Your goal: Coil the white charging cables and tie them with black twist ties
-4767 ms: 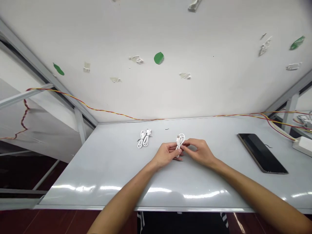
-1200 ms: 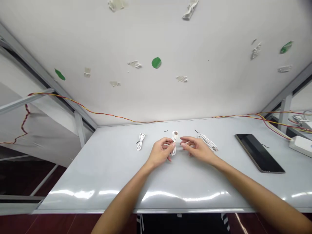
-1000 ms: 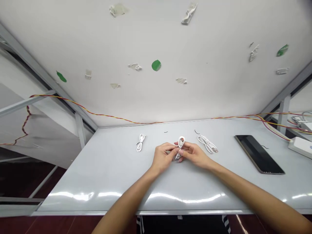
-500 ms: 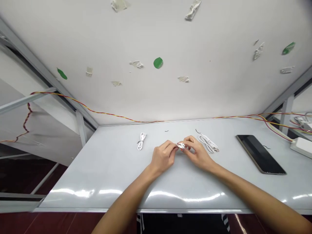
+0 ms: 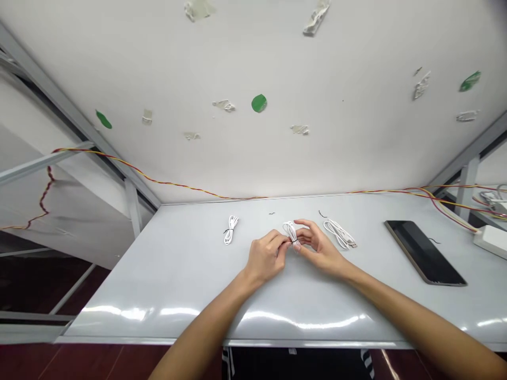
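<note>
A coiled white cable (image 5: 290, 230) is held between my two hands over the table, with a dark twist tie around its middle. My left hand (image 5: 267, 256) is closed in a pinch on the tie's end at the coil's left side. My right hand (image 5: 319, 250) holds the coil from the right, thumb below and forefinger stretched above it. To the right lies an untied white USB cable (image 5: 339, 234) with its metal plug showing. On the left rests another white cable bundle (image 5: 231, 230), bound by a dark tie.
A black phone (image 5: 425, 252) lies at the right of the grey table (image 5: 170, 279). Loose dark ties (image 5: 322, 214) lie near the back. Red and yellow wires (image 5: 190, 188) run along the wall to a white box (image 5: 491, 241).
The coil has turned more upright between my hands, and its tie now shows. My right forefinger has lifted and straightened. The things on the table have stayed put.
</note>
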{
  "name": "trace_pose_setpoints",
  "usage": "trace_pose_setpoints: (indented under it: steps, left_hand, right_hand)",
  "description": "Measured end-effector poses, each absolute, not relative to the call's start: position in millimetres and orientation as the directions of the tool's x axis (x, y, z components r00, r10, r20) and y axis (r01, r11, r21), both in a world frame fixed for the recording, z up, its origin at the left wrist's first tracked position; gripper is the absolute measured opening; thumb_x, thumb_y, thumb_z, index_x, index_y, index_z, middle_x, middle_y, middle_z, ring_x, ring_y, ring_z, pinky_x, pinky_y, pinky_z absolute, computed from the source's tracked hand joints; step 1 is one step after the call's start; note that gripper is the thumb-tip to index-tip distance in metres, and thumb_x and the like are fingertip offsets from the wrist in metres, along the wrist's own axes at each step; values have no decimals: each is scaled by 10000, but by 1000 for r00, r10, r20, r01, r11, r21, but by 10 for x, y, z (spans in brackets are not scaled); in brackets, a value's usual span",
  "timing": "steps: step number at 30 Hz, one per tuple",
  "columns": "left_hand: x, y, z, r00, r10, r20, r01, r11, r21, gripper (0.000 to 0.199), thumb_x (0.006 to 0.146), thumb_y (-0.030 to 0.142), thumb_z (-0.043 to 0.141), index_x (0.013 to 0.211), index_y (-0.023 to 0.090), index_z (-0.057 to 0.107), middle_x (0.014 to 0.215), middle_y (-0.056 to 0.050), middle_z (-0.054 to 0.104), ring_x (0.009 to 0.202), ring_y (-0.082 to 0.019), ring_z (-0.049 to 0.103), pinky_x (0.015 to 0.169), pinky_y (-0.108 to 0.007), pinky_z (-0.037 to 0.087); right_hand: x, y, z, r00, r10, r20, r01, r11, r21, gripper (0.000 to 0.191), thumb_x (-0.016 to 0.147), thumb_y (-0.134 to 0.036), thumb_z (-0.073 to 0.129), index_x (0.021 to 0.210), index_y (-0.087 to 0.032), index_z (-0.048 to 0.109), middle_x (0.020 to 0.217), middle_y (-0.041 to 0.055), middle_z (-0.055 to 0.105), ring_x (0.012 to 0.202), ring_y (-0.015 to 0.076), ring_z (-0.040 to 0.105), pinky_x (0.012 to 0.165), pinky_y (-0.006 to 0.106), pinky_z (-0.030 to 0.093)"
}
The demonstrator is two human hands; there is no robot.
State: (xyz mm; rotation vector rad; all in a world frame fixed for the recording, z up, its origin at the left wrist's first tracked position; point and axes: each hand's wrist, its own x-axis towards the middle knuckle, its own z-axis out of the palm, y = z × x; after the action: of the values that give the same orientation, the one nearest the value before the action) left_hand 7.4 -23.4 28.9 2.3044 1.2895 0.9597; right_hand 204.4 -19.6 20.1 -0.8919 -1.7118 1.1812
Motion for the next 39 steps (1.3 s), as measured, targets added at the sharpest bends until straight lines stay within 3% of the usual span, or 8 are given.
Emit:
trace_pose_setpoints:
  steps: [7,12,18,23,27,32,35,39]
  left_hand:
    - [142,-225,339,266,933,242,437,-341,833,142,867,246,595,834,198,725,813,-42,701,748,-158,628,623,-244,482]
    - [161,-204,333,230,969,88,243,-144,959,223,830,367,645,796,153,697,771,-62,699,650,-151,620,589,-249,486]
    - [163,-201,352,203,977,57,203,-99,974,194,794,347,664,768,155,681,758,-52,682,613,-137,596,531,-232,465]
    - [162,-209,377,221,975,16,140,-48,989,229,773,378,680,785,149,673,760,-51,673,598,-128,579,485,-216,445]
    - [125,-176,372,343,930,-133,1,142,990,252,722,373,734,803,138,689,741,-44,641,593,-128,560,437,-209,417]
    - [39,-139,433,557,735,-387,-92,517,851,223,630,262,799,775,128,695,740,-29,592,597,-91,541,421,-171,374]
    - [13,-135,463,606,691,-394,-86,549,831,215,641,263,796,787,134,704,751,-32,601,608,-90,543,441,-177,393]
    - [4,-90,430,474,819,-323,-99,414,905,172,621,202,761,776,136,726,715,-21,598,607,-95,534,473,-188,405]
  right_hand:
    - [2067,-182,190,-400,777,485,354,620,-701,287,892,-161,516,1090,-284,684,1055,81,586,992,230,584,865,433,530]
    - [2091,-204,182,-423,735,529,279,661,-696,358,935,-133,427,1112,-299,691,1202,93,521,852,175,627,779,400,556]
    - [2116,-223,319,-430,819,379,160,482,-861,224,970,-292,494,1036,-261,706,1357,90,535,1247,265,538,1007,453,483]
    - [2070,-203,290,-449,867,217,112,295,-949,443,902,-356,623,1319,-273,497,1215,87,641,1023,221,668,902,418,545]
    - [2070,-188,275,-502,834,228,307,418,-855,221,950,-283,500,1108,-241,648,983,57,710,923,216,661,865,397,535]
    - [2087,-168,209,-472,719,510,367,687,-627,285,970,-174,405,1055,-251,666,1021,78,697,989,225,632,884,423,513]
    - [2114,-160,186,-475,647,596,357,761,-542,307,981,-179,398,1112,-276,659,1044,87,676,1026,235,617,870,423,516]
    - [2150,-169,241,-571,678,463,374,717,-588,370,1005,-230,355,1294,-292,577,975,80,642,858,214,608,740,367,523]
